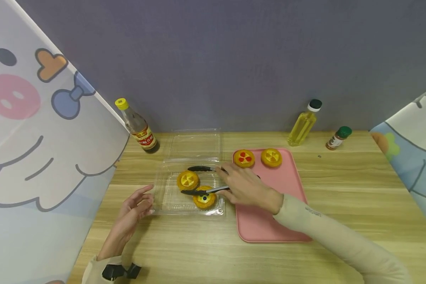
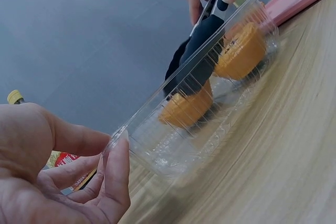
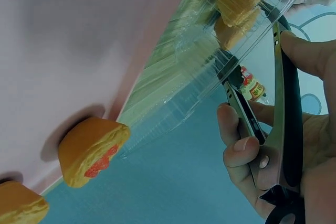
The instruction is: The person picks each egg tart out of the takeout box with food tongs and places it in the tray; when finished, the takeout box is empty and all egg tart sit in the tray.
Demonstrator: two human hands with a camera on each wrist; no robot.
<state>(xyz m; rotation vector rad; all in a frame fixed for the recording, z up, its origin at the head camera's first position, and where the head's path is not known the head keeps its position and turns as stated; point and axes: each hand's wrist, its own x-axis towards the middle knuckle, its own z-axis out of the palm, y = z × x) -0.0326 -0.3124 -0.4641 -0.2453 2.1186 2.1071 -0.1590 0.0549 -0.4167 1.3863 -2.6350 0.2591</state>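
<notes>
My left hand (image 1: 135,207) pinches the left rim of an open clear plastic box (image 2: 173,156) between thumb and finger. In my right hand (image 1: 245,185) I hold black-tipped metal tongs (image 3: 283,124), their arms spread apart. Two egg tarts sit inside the box. One, a tart with yellow fruit pieces (image 1: 187,180), lies between the tong tips in the head view. The other, a tart with dark berries (image 1: 204,202), is partly covered by the lower tong arm. The box's lid (image 1: 196,145) lies folded back toward the wall.
A pink tray (image 1: 269,228) right of the box carries a tart with red pieces (image 1: 244,158) and a yellow-topped tart (image 1: 271,157). Behind stand a sauce bottle (image 1: 142,132) at left, an oil bottle (image 1: 302,125) and a green-capped spice jar (image 1: 338,138) at right.
</notes>
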